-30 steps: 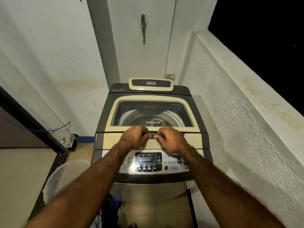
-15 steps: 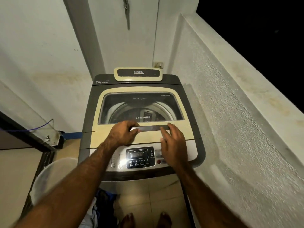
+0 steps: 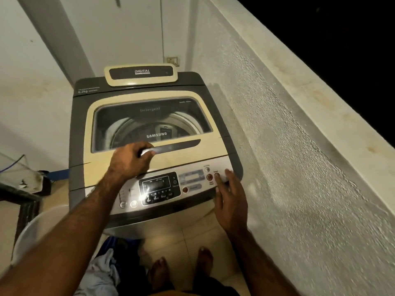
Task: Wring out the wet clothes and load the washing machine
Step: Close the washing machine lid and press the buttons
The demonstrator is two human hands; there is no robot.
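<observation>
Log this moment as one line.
lid closed | left hand grips handle | right hand at panel | clothes not loaded

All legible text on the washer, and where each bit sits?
"DIGITAL": on the cream panel at the back of the washing machine.
"6.2kg": on the dark rim left of that panel; the small print after it is unreadable.
"Detergent": seen through the lid window.
"SAMSUNG": at the lid window's front edge.
Button labels and display on the control panel: too small and blurred to read.
</observation>
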